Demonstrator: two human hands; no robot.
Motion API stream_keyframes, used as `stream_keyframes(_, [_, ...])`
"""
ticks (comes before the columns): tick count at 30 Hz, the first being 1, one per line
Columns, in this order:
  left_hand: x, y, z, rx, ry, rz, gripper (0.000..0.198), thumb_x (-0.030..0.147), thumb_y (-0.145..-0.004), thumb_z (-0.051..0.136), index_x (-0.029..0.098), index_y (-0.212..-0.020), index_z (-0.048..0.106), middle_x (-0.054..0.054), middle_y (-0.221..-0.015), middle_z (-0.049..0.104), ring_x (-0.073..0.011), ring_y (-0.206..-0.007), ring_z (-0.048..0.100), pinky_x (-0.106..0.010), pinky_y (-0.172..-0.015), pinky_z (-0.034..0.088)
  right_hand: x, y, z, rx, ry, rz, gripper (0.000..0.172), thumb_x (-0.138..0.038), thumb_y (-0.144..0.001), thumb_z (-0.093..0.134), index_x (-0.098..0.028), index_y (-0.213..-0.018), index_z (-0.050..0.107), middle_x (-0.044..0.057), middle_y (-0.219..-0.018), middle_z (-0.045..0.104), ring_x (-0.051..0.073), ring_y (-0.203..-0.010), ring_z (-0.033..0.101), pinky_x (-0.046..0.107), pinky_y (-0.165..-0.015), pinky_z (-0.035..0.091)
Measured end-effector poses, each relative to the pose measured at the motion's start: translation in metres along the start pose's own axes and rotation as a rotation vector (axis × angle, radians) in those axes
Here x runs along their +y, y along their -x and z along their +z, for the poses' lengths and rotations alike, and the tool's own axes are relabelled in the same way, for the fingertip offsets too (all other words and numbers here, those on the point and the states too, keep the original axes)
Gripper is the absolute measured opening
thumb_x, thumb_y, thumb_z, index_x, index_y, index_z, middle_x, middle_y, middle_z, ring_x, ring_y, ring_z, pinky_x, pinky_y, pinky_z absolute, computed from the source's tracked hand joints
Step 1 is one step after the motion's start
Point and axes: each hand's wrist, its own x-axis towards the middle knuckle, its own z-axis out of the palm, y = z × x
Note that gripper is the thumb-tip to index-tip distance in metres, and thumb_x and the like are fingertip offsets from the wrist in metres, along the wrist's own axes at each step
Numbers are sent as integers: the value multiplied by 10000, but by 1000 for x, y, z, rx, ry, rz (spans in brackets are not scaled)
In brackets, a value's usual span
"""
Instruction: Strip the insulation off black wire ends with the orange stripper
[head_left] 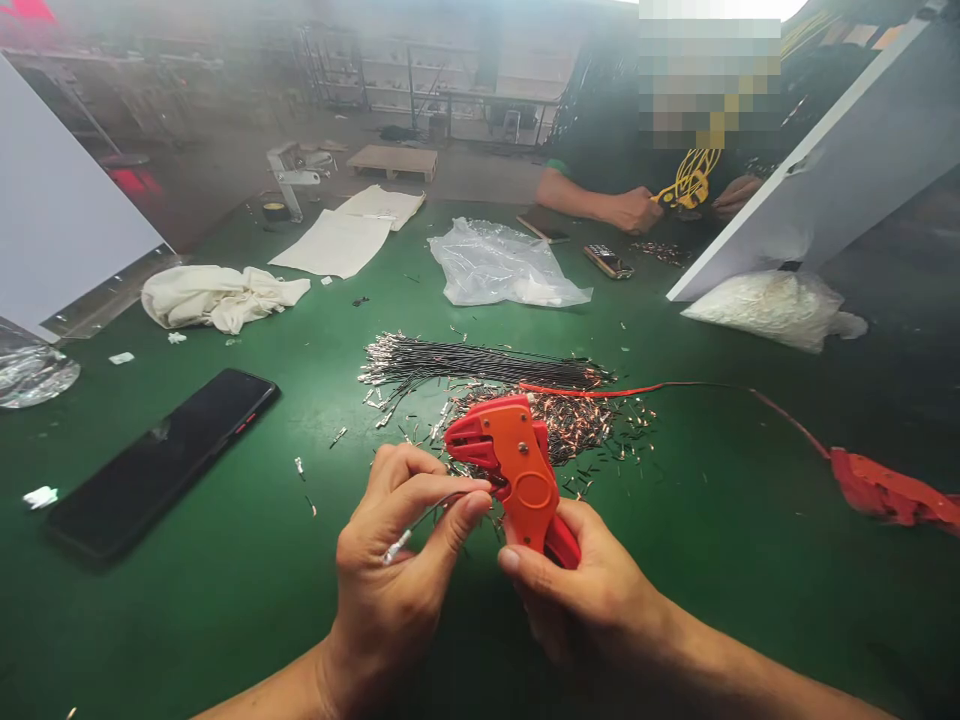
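Note:
Between thumb and fingers, my left hand (pixel 409 540) pinches a short dark wire (pixel 427 515) with a pale terminal on its near end. The wire's other end is at the lower part of the red and orange wire stripper (pixel 517 460); whether it sits between the blades I cannot tell. My right hand (pixel 577 590) is wrapped round the stripper's handles. Just beyond lies a bundle of black wires (pixel 480 360) with terminals at the left and bare copper at the right. Behind the tool is a heap of wire scraps (pixel 577 425).
A black phone (pixel 165 460) lies left; a white cloth (pixel 217 295), paper (pixel 337 240) and a clear plastic bag (pixel 502 265) are farther back. A red strap (pixel 637 390) runs right. Across the table a co-worker's hand (pixel 637 210) is near yellow wires, beside a white panel (pixel 810 170).

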Motion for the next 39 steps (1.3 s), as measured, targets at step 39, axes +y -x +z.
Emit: stream_keyframes(39, [-23, 2, 3, -114, -177, -259, 130, 336, -808, 678, 269, -708, 727, 19, -686, 702, -168, -677, 580, -286, -644, 461, -17, -6, -11, -58, -221, -202, 365, -414, -811, 702, -148, -1003, 542, 23, -764, 634, 159, -655, 632, 332, -610, 562])
